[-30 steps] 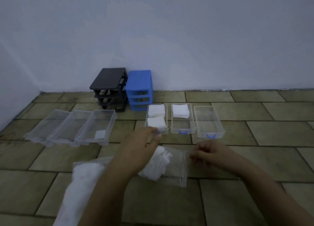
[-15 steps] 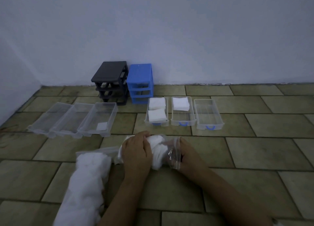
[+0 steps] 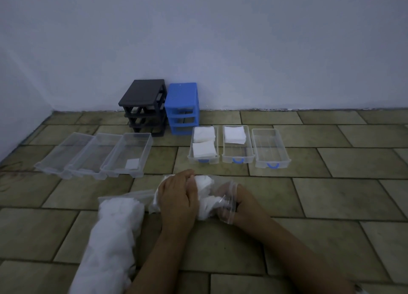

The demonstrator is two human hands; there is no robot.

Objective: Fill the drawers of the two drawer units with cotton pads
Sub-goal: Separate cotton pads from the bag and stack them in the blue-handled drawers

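Note:
A clear plastic bag of white cotton pads lies on the tiled floor in front of me. My left hand presses on the bag from the left. My right hand is inside the bag's open mouth, fingers around pads. A black drawer unit and a blue drawer unit stand empty against the wall. Three clear drawers lie right of them: the left drawer holds two stacks of pads, the middle drawer one stack, the right drawer none. Three more clear drawers lie at the left; one holds a single pad.
A second, larger bag full of cotton pads lies at the lower left beside my left forearm. The white wall runs behind the units and along the left side. Tiled floor extends to the right.
Both hands closed in on the small bag. My right hand went from its edge into its open mouth, and my left hand settled on top of it.

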